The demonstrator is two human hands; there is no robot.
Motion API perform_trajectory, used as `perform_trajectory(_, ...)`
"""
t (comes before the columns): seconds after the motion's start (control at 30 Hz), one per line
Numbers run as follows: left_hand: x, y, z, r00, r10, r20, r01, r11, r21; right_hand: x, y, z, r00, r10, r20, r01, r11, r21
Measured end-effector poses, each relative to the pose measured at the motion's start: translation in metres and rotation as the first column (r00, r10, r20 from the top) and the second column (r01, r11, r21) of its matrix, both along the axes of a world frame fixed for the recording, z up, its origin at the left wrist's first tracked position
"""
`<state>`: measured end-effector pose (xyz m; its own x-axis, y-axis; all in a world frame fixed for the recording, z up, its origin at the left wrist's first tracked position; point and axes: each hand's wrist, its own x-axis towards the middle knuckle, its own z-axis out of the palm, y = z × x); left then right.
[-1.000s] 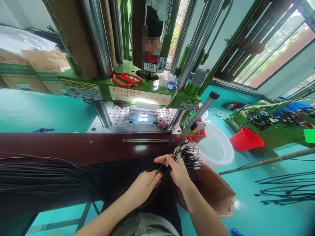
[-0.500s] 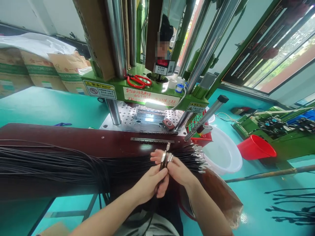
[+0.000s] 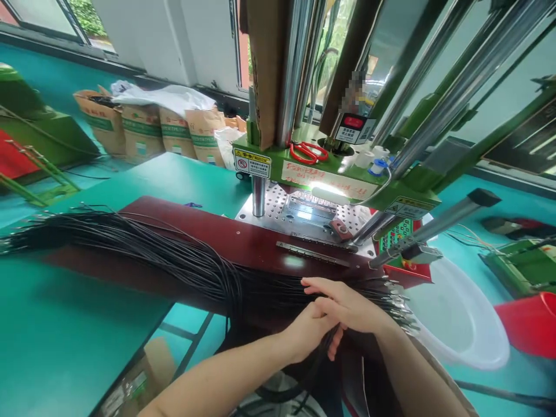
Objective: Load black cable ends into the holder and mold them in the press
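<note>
My left hand (image 3: 306, 333) is closed around a few black cables (image 3: 326, 343), low in front of my body. Over it lies my right hand (image 3: 354, 304), fingers stretched out to the left and touching the left hand. The held cables' metal ends, if still there, are hidden behind my right hand. Just beyond both hands, a thick bundle of black cables (image 3: 174, 249) runs along the dark red board (image 3: 260, 243). Silvery connectors (image 3: 399, 307) stick out at the bundle's right end.
A green press (image 3: 403, 200) stands ahead, with red scissors (image 3: 308, 153) on its ledge and a slotted metal strip (image 3: 313, 253) before it. To the right are a white tub (image 3: 490, 341) and a red bucket (image 3: 530, 324). Paper sacks (image 3: 174, 130) line the back left.
The view has swung left, bringing more of the cable bundle into sight. My right hand has moved over the left and covers the metal ends that showed between the hands before.
</note>
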<state>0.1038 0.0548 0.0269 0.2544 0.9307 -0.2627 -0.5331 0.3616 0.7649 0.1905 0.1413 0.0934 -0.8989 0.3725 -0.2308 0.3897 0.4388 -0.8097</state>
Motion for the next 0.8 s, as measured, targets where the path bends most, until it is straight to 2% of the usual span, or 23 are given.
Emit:
perform_trajectory(0.07, -0.003, 0.002, 0.000, 0.999, 0.046, 0.019, -0.045, 0.998, -0.045, 0.002, 0.009, -0.008, 0.998, 0.005, -0.070, -0.012, 0.995, -0.099)
perform_trajectory(0.1, -0.007, 0.004, 0.001, 0.996, 0.091, 0.024, -0.090, 0.994, -0.062, 0.003, 0.017, -0.014, 0.995, -0.034, -0.097, 0.025, 0.996, -0.089)
perform_trajectory(0.13, -0.013, 0.007, 0.003, 0.988, 0.153, 0.020, -0.152, 0.986, -0.064, 0.004, 0.025, -0.021, 0.989, -0.102, -0.107, 0.101, 0.995, -0.011)
perform_trajectory(0.17, -0.020, 0.010, 0.005, 0.974, 0.227, 0.007, -0.226, 0.973, -0.052, 0.006, 0.034, -0.029, 0.978, -0.184, -0.095, 0.196, 0.972, 0.130)
perform_trajectory(0.2, -0.028, 0.013, 0.006, 0.954, 0.299, -0.009, -0.300, 0.954, -0.032, 0.007, 0.042, -0.037, 0.961, -0.270, -0.062, 0.276, 0.908, 0.315)
perform_trajectory(0.23, -0.036, 0.016, 0.008, 0.932, 0.361, -0.026, -0.361, 0.932, -0.012, 0.008, 0.049, -0.045, 0.941, -0.339, -0.011, 0.299, 0.814, 0.498)
perform_trajectory(0.3, -0.050, 0.019, 0.009, 0.901, 0.431, -0.058, -0.430, 0.902, 0.023, 0.008, 0.057, -0.057, 0.908, -0.404, 0.109, 0.191, 0.633, 0.750)
perform_trajectory(0.33, -0.055, 0.020, 0.008, 0.896, 0.439, -0.067, -0.437, 0.898, 0.039, 0.006, 0.058, -0.059, 0.899, -0.405, 0.170, 0.110, 0.582, 0.805)
perform_trajectory(0.37, -0.059, 0.020, 0.007, 0.897, 0.436, -0.073, -0.433, 0.900, 0.054, 0.004, 0.058, -0.059, 0.891, -0.396, 0.221, 0.047, 0.566, 0.823)
perform_trajectory(0.4, -0.061, 0.019, 0.006, 0.899, 0.431, -0.077, -0.426, 0.902, 0.067, 0.002, 0.057, -0.057, 0.887, -0.382, 0.260, 0.010, 0.578, 0.816)
perform_trajectory(0.5, -0.063, 0.015, 0.001, 0.909, 0.405, -0.093, -0.399, 0.914, 0.075, -0.002, 0.052, -0.040, 0.890, -0.319, 0.327, -0.011, 0.702, 0.713)
perform_trajectory(0.6, -0.064, 0.010, -0.002, 0.920, 0.379, -0.100, -0.374, 0.925, 0.066, 0.005, 0.041, -0.023, 0.903, -0.273, 0.333, 0.019, 0.797, 0.603)
perform_trajectory(0.67, -0.064, 0.007, -0.004, 0.926, 0.361, -0.114, -0.356, 0.932, 0.059, 0.015, 0.027, -0.021, 0.914, -0.300, 0.272, 0.190, 0.911, 0.365)
perform_trajectory(0.7, -0.063, 0.006, -0.005, 0.929, 0.346, -0.127, -0.342, 0.938, 0.053, 0.021, 0.017, -0.024, 0.913, -0.345, 0.218, 0.312, 0.934, 0.174)
perform_trajectory(0.73, -0.062, 0.004, -0.005, 0.933, 0.328, -0.145, -0.325, 0.945, 0.045, 0.026, 0.005, -0.028, 0.899, -0.410, 0.156, 0.421, 0.906, -0.045)
perform_trajectory(0.8, -0.056, 0.003, -0.005, 0.943, 0.270, -0.195, -0.272, 0.962, 0.021, 0.032, -0.019, -0.041, 0.821, -0.570, 0.025, 0.529, 0.744, -0.409)
